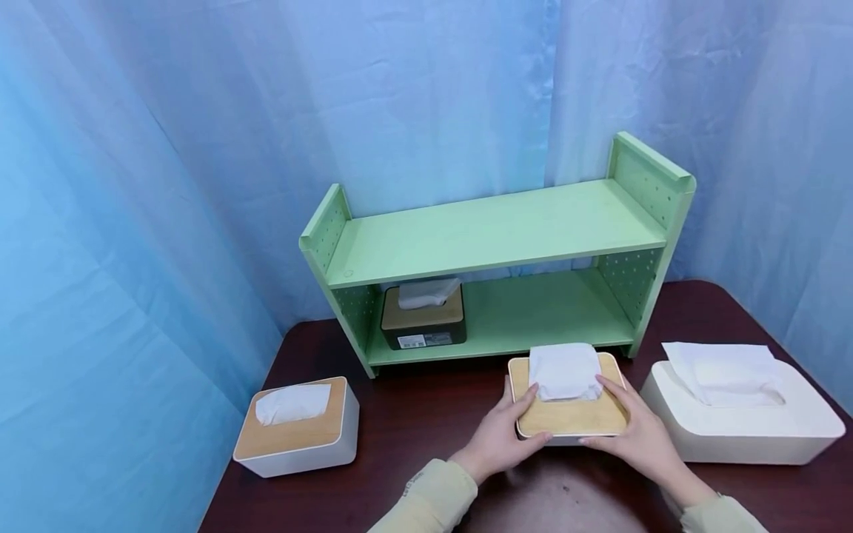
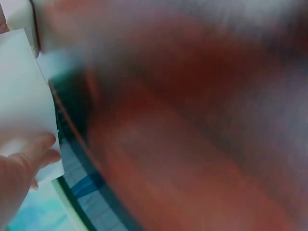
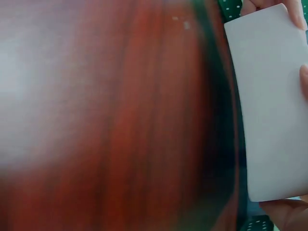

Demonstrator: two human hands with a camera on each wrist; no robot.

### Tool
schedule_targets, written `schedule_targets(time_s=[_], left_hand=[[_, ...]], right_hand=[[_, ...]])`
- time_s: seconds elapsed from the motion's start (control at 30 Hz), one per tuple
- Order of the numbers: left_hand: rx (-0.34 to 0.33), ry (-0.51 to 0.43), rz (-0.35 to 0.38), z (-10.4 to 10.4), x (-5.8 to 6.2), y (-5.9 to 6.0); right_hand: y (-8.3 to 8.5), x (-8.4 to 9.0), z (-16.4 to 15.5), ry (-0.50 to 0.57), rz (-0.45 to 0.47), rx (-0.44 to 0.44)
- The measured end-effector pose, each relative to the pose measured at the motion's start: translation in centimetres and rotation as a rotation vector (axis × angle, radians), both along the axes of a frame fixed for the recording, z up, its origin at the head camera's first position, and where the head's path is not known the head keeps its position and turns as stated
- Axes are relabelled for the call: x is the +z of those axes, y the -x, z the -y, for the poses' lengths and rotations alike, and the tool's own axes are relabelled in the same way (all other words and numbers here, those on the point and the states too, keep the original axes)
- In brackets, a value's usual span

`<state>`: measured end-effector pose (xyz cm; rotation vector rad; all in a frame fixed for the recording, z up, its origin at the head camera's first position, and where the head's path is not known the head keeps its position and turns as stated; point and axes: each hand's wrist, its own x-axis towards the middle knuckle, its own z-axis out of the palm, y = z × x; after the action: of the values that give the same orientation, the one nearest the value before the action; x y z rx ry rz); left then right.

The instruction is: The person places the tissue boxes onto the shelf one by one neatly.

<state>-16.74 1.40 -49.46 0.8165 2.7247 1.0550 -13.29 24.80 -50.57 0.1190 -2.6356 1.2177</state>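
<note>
Between both hands is a tissue box (image 1: 569,417) with a wooden lid, white sides and a white tissue sticking out of its slot. My left hand (image 1: 500,437) grips its left end, thumb at the near edge. At the opposite end my right hand (image 1: 640,433) holds it, one finger on the lid beside the tissue. Both wrist views show the white side of the tissue box (image 3: 272,106) close up, with fingers at its ends. Whether its base touches the table cannot be seen.
A green two-tier shelf (image 1: 493,229) stands behind, with a dark tissue box (image 1: 426,326) on its lower left. Another wood-topped tissue box (image 1: 300,426) sits at left on the dark table (image 1: 400,429). A larger white tissue box (image 1: 740,437) stands close by my right hand. Blue curtains (image 1: 433,96) hang behind.
</note>
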Motion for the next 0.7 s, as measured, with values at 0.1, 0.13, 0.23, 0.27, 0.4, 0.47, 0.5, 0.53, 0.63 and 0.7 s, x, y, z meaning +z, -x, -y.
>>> schedule_targets(time_s=[0.1,0.13,0.23,0.27,0.4,0.47,0.5,0.53,0.63,0.7], left_hand=[[0.003,-0.026,-0.059,0.5,0.8,0.5],[0.004,-0.034,-0.081,0.7,1.0,0.7],[0.010,-0.053,-0.132,1.1,1.3,1.4],[0.013,-0.060,-0.136,1.2,1.4,1.7],[0.038,-0.069,-0.104,1.6,0.9,2.7],[0.045,-0.081,-0.089,1.8,0.6,3.0],[0.049,-0.084,-0.087,1.8,0.4,3.2],[0.051,-0.089,-0.086,1.9,0.3,3.3],[0.047,-0.104,-0.099,2.1,-0.1,3.5],[0.046,-0.103,-0.101,2.1,-0.3,3.5]], right_hand=[[0.7,0.6,0.5,0.040,-0.052,0.001],[1.0,0.7,0.7,0.055,-0.068,0.002],[2.0,0.7,1.2,0.070,-0.107,-0.001],[2.3,0.7,1.4,0.077,-0.115,0.002],[3.4,0.2,2.0,0.078,-0.103,0.004],[3.7,-0.2,2.3,0.073,-0.094,0.002],[3.8,-0.4,2.4,0.071,-0.089,0.000],[3.9,-0.6,2.5,0.070,-0.086,-0.002],[4.1,-1.0,2.6,0.085,-0.094,-0.004],[4.1,-1.2,2.7,0.092,-0.105,-0.006]])
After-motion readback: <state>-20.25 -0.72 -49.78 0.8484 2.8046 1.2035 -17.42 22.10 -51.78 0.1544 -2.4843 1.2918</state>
